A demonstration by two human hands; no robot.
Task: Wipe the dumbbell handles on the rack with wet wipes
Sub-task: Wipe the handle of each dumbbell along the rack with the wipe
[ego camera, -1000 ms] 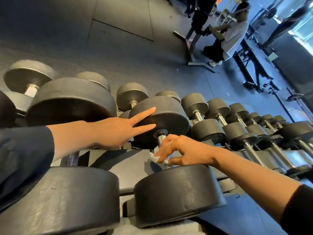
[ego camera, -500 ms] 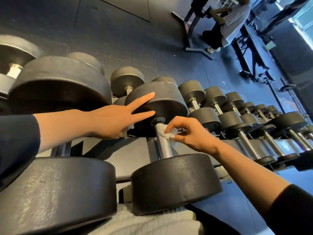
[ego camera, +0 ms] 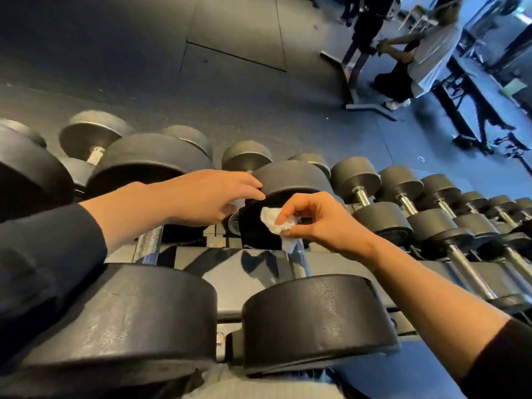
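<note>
While the right hand (ego camera: 318,223) lifts its pinched wet wipe (ego camera: 275,223) off the knurled handle (ego camera: 299,262), the left hand (ego camera: 207,197), previously spread, curls at nine o'clock, suggesting that handle is done.

Black dumbbell heads (ego camera: 316,321); silver knurled handles (ego camera: 148,244); white wet wipe (ego camera: 273,221); floor (ego camera: 144,53) at twelve o'clock seemingly dark grey.

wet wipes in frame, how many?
2: one wipe pinched in the right hand above the handle; a second white bit under the left hand, mostly hidden.
</note>
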